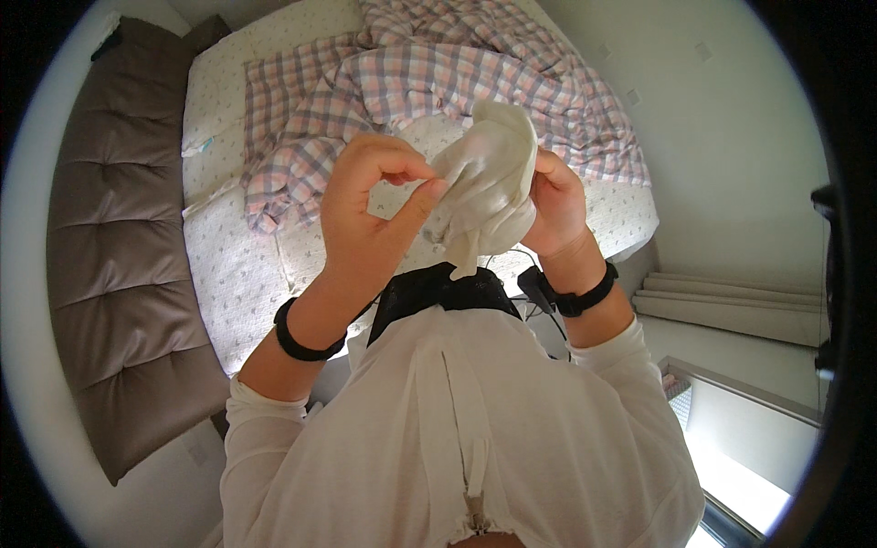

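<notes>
A small, off-white cloth item (489,178), limp and wrinkled, is held up in front of me above the bed. Its exact kind is not clear; it looks like soft fabric with a rounded top and a narrow end hanging down. On its left side, my left hand (375,187) pinches the fabric between thumb and index finger. Opposite, my right hand (557,201) grips its edge, with the fingers partly hidden behind the cloth. Black bands circle both my wrists.
Beyond my hands lies a bed with a pale patterned sheet (224,251) and a rumpled pink-and-grey checked quilt (420,78). A brown tufted headboard (123,247) stands at left. To the right are a white wall (713,137), folded beige fabric (731,306) and a bright window (740,457). Black cables (548,315) hang near my waist.
</notes>
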The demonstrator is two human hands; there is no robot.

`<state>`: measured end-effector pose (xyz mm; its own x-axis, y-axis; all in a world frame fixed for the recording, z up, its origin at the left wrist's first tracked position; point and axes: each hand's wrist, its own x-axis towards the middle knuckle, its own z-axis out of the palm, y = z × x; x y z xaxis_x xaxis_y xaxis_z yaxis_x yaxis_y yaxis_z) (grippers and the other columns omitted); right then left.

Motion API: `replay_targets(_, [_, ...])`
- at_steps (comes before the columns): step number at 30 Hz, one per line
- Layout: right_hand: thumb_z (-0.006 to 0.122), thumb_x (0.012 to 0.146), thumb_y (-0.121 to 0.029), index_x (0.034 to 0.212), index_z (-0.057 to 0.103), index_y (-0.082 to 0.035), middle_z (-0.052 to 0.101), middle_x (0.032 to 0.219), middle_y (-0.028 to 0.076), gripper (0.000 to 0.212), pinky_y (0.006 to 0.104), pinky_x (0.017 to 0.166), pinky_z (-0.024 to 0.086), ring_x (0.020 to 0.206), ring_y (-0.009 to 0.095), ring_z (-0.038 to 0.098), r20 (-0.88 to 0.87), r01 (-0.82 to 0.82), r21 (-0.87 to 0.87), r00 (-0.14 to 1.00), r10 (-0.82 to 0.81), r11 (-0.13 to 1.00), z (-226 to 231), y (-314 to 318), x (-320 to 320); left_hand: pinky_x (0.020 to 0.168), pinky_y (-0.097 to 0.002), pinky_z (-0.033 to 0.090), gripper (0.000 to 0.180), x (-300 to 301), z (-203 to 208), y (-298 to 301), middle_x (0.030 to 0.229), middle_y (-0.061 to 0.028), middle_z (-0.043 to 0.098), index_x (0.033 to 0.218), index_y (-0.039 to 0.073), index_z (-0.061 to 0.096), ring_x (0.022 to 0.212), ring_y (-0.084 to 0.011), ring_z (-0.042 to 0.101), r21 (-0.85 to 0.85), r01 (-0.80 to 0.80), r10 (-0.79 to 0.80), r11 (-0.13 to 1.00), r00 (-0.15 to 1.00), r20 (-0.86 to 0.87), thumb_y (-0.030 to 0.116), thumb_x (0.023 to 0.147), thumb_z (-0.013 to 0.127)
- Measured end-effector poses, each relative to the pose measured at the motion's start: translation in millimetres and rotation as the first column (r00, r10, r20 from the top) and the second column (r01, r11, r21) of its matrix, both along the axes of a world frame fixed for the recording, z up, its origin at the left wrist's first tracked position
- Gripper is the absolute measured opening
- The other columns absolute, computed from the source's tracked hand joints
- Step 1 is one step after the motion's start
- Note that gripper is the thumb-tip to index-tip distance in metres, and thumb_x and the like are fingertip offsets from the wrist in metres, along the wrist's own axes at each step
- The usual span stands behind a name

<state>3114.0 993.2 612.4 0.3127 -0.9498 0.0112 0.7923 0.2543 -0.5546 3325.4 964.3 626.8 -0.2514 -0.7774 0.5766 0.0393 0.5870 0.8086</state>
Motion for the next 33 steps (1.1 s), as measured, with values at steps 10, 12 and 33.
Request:
replay_targets(10, [0.053, 0.085, -0.023, 0.132, 0.047, 0.000, 0.059, 0.123, 0.015, 0.053, 0.0371, 0.095, 0.048, 0.112, 0.025, 0.058, -0.107, 0.065, -0.196, 0.990, -0.087, 0.978, -6.3, 14.4, -20.5, 0.077, -0.0265, 0.049, 0.023, -6.3, 5.0, -0.2, 0.096, -0.0077, 0.064, 0.103, 0.005, 0.061, 0.085, -0.0158, 0.062, 0.278, 0.153, -0.199, 0.948, 0.969, 0.144, 0.013, 0.083, 0.071])
replay_targets(12, [0.056, 0.082, -0.023, 0.130, 0.049, 0.000, 0.061, 0.121, 0.014, 0.053, 0.0364, 0.094, 0.048, 0.110, 0.024, 0.060, -0.194, 0.129, -0.226, 0.965, -0.174, 0.966, -3.8, 17.4, -25.3, 0.076, -0.0254, 0.048, 0.023, -1.4, 6.0, -1.1, 0.094, -0.0074, 0.063, 0.102, 0.005, 0.061, 0.083, -0.0148, 0.062, 0.327, 0.173, -0.214, 0.929, 0.972, 0.094, 0.014, 0.083, 0.072])
replay_targets(33, [0.082, 0.069, -0.007, 0.095, 0.063, -0.004, 0.057, 0.090, 0.002, 0.032, 0.0203, 0.064, 0.035, 0.076, 0.007, 0.047, -0.653, -0.040, -0.672, 0.502, -0.567, 0.739, 66.8, 22.7, -54.7, 0.071, -0.0196, 0.044, 0.020, 62.0, 30.8, -22.7, 0.091, -0.0007, 0.064, 0.100, 0.002, 0.068, 0.078, -0.0075, 0.056, 0.334, -0.134, 0.122, 0.933, 0.991, 0.056, 0.019, 0.096, 0.059])
